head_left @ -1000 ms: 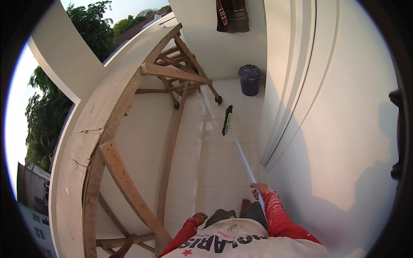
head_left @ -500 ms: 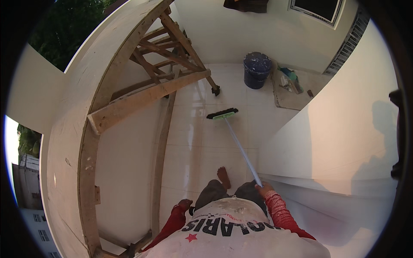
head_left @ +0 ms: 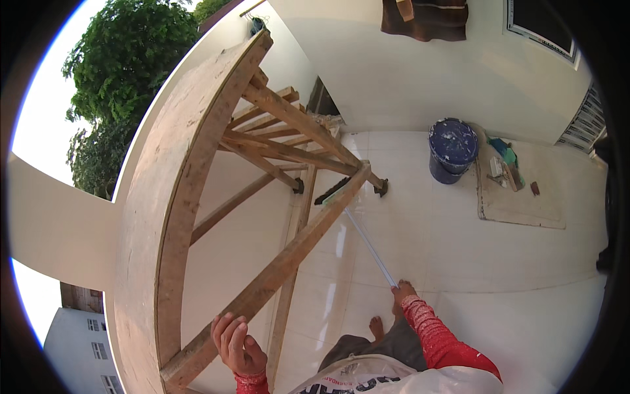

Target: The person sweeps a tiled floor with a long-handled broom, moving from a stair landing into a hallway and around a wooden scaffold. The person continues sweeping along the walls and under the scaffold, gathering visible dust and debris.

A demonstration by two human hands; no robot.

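My right hand (head_left: 400, 297) is closed round the upper part of a push broom's pale handle (head_left: 371, 246). Out ahead on the tiled floor, the broom head (head_left: 336, 192) has dark bristles and a light green back. A slanting wooden brace hides part of it. My left hand (head_left: 237, 345) is raised palm up beside the lower end of that wooden brace (head_left: 289, 266), its fingers loosely bent and holding nothing. Whether it touches the wood I cannot tell.
A wooden trestle scaffold (head_left: 178, 217) with a plank top fills the left side, its legs on the floor. By the far wall stands a paint-splattered dark blue bucket (head_left: 453, 144). Right of it lies a stained board (head_left: 518, 213) with small tools and scraps.
The broom head has moved left, in behind the wooden brace. My left hand has risen from my side to the scaffold. My view has shifted left.
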